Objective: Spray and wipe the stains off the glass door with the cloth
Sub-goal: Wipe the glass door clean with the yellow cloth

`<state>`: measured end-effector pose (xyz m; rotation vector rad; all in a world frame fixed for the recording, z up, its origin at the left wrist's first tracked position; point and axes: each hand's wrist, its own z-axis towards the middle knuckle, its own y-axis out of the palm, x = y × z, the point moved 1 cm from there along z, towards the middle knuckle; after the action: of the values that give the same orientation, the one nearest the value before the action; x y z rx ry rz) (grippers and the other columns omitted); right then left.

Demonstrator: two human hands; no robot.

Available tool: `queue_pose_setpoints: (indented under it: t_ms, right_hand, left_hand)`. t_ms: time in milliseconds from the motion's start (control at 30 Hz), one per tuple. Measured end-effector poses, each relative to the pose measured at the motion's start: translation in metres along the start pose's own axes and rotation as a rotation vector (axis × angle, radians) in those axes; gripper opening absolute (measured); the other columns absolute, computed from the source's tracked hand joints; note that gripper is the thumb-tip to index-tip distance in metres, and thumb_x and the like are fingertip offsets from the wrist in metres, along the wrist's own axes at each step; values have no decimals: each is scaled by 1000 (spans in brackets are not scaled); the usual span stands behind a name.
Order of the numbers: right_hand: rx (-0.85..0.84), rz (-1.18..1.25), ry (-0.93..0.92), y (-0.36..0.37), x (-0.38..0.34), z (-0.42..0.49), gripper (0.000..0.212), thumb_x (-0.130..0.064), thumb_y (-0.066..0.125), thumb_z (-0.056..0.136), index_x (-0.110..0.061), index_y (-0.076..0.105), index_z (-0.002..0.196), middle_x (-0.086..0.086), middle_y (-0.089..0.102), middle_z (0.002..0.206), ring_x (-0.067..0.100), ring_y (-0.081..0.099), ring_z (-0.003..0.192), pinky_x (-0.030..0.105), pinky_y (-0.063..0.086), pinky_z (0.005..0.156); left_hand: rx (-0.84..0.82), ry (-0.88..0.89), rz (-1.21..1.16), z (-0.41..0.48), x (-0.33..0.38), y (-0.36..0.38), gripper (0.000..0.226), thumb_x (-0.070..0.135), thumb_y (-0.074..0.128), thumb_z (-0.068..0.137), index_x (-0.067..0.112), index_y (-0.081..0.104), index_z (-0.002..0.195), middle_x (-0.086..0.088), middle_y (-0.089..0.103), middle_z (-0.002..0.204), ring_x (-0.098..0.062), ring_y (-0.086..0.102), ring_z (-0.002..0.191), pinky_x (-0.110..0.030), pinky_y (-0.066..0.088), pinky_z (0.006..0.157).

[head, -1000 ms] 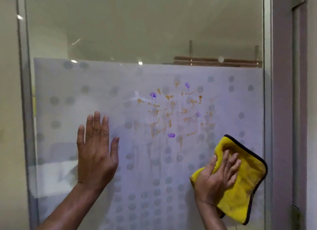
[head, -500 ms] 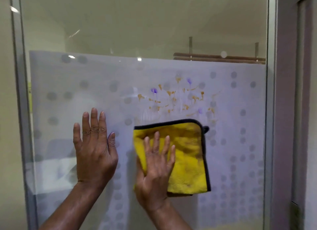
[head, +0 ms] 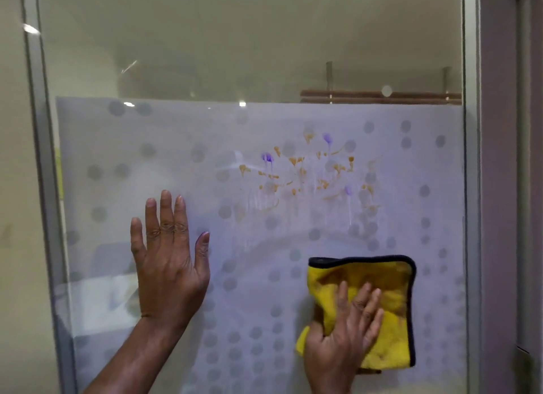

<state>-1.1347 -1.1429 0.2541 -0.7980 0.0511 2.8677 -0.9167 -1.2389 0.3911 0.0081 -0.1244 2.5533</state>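
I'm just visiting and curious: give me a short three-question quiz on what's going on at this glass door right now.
1. True or false: the yellow cloth is covering the orange and purple stains.
2. Multiple choice: the left hand is A) holding a spray bottle, B) pressed flat and open against the glass door, C) gripping the cloth.
3. Fill the gap: the right hand presses the cloth against the glass ____ the stains.

Key:
1. False. The cloth sits lower down and the stains are uncovered.
2. B.
3. Below, a little towards the right.
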Motion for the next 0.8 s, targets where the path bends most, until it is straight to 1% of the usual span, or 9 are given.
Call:
queue_pose_setpoints:
  t_ms: [100, 167, 233, 367, 467, 600, 700, 800]
  right_hand:
    - [83, 56, 159, -3, 18, 36, 75, -31, 49, 74, -19, 47, 148, 18, 31, 163, 39, 25, 152, 63, 18, 120]
    - [151, 88, 237, -3, 21, 70, 63, -35, 47, 88, -21, 46, 150, 15, 29, 165, 38, 23, 153, 59, 17, 121]
    - [212, 103, 288, 0, 17, 105, 55, -42, 42, 98, -24, 47, 150, 14, 30, 165, 38, 23, 153, 57, 17, 120]
    - [246, 119, 298, 8, -16, 159, 53, -49, 39, 101, -31, 46, 151, 12, 28, 166, 38, 21, 154, 58, 15, 121]
    - [210, 122, 181, 10, -59, 189, 54, -50, 42, 98, -35, 45, 150, 13, 26, 167, 38, 18, 154, 59, 13, 122]
    - [113, 118, -86, 12, -128, 209, 64, -41, 45, 88, -36, 42, 152, 17, 22, 167, 42, 15, 154, 63, 12, 121]
    - [26, 96, -297, 11, -170, 198, 68, -38, 46, 87, -35, 39, 154, 19, 18, 167, 45, 11, 154, 66, 11, 120]
    - [-84, 107, -488, 8, -190, 167, 80, -29, 49, 77, -33, 35, 156, 21, 12, 168, 45, 2, 155, 67, 6, 120]
  left_hand:
    - [0, 2, 1, 0, 0, 0, 65, 37, 37, 105, 3, 24, 159, -17, 21, 168, -33, 16, 158, -59, 17, 125]
    - [4, 4, 3, 0, 0, 0, 65, 37, 38, 105, 3, 24, 158, -17, 22, 168, -33, 16, 158, -59, 17, 125]
    - [9, 5, 12, 0, 0, 1, 66, 37, 38, 104, 3, 24, 158, -17, 22, 168, -34, 17, 157, -60, 18, 125]
    - [14, 8, 24, 0, 1, 2, 66, 39, 38, 104, 3, 24, 158, -18, 23, 167, -35, 19, 157, -60, 20, 124]
    - [17, 9, 32, 0, 1, 2, 66, 39, 37, 105, 3, 25, 158, -18, 24, 167, -35, 20, 156, -61, 21, 124]
    - [1, 9, 46, 1, 1, 0, 66, 40, 34, 105, 3, 24, 158, -18, 24, 167, -36, 20, 156, -61, 21, 123]
    - [-15, 11, 48, 1, 1, -1, 67, 43, 30, 106, 2, 25, 158, -19, 24, 167, -36, 21, 156, -60, 21, 124]
    - [-9, 10, -5, 1, 0, -2, 71, 47, 27, 105, -1, 24, 157, -17, 24, 167, -33, 20, 156, -57, 18, 126]
